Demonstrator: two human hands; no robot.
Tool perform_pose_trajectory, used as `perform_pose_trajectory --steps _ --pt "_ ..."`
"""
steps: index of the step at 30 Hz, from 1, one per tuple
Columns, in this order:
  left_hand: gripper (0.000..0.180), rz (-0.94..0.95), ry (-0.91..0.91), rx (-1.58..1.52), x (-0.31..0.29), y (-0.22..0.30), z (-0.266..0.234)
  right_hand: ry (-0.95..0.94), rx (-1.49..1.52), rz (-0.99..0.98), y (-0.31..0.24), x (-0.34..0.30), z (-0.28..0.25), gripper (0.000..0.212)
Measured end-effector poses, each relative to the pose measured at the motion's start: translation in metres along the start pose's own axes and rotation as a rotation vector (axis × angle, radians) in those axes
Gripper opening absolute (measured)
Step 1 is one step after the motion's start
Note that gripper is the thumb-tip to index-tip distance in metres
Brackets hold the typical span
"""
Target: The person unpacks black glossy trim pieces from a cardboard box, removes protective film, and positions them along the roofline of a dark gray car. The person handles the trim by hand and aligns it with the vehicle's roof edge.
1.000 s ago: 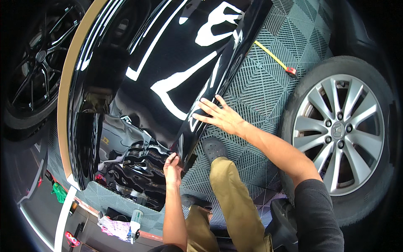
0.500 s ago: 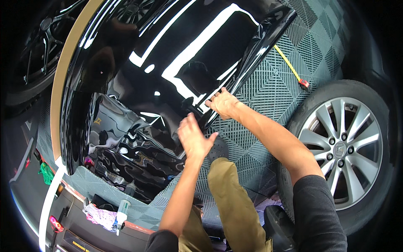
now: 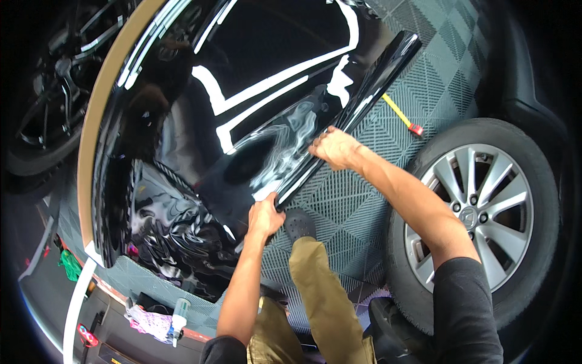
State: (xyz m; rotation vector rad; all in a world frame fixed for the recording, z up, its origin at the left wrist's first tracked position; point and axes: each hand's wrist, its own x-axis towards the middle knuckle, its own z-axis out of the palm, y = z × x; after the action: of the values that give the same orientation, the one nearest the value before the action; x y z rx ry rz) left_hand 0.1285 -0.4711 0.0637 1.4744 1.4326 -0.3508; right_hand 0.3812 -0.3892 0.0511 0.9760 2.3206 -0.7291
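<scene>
A large sheet of glossy black film (image 3: 260, 57) spreads out before me, rippled and crumpled toward its near end. Along its right side the film is rolled into a long tube (image 3: 388, 60) that slants from far right to near left. My right hand (image 3: 334, 147) grips this rolled edge partway along, its fingers curled over the top. At the near end of the roll, my left hand (image 3: 265, 217) is closed on the film's edge, with the fingertips partly hidden. Pale reflections swirl across the film between my two hands.
A car wheel (image 3: 470, 218) stands close on my right. A tape measure (image 3: 416, 129) lies on the grey tiled floor (image 3: 345, 200), its yellow blade out. A curved tan strip (image 3: 90, 139) borders the left side. Near left are a spray bottle (image 3: 180, 315) and a patterned cloth (image 3: 148, 321).
My left hand was open above the film; now it has come down and closed on the near edge. My right hand still holds the roll. The film between them has rippled and shifted.
</scene>
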Motion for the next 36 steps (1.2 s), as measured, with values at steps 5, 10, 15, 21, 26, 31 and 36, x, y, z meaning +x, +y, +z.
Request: perform_pose_trajectory --steps 5,10,15,21,26,31,36 --pt "0.038 -0.051 0.000 -0.029 -0.047 0.040 -0.035 0.019 -0.001 -0.025 0.016 -0.036 -0.051 0.042" --pt "0.039 -0.093 -0.108 -0.050 -0.092 0.080 -0.081 0.063 -0.018 -0.084 0.034 -0.087 -0.106 0.048" --pt "0.036 -0.024 -0.161 -0.075 -0.137 0.111 -0.139 0.006 -0.004 -0.100 0.052 -0.129 -0.166 0.048" --pt "0.038 -0.023 -0.184 0.035 -0.182 0.138 -0.193 -0.065 0.092 -0.163 0.046 -0.157 -0.244 0.034" --pt "0.070 -0.037 -0.128 0.027 -0.177 0.190 -0.222 -0.248 0.146 -0.178 0.042 -0.165 -0.289 0.028" --pt "0.058 0.075 0.019 0.057 -0.148 0.260 -0.209 -0.403 0.223 -0.168 0.043 -0.167 -0.331 0.045" --pt "0.046 -0.070 -0.141 -0.150 -0.146 0.268 -0.232 -0.349 0.211 -0.204 0.064 -0.179 -0.370 0.057"
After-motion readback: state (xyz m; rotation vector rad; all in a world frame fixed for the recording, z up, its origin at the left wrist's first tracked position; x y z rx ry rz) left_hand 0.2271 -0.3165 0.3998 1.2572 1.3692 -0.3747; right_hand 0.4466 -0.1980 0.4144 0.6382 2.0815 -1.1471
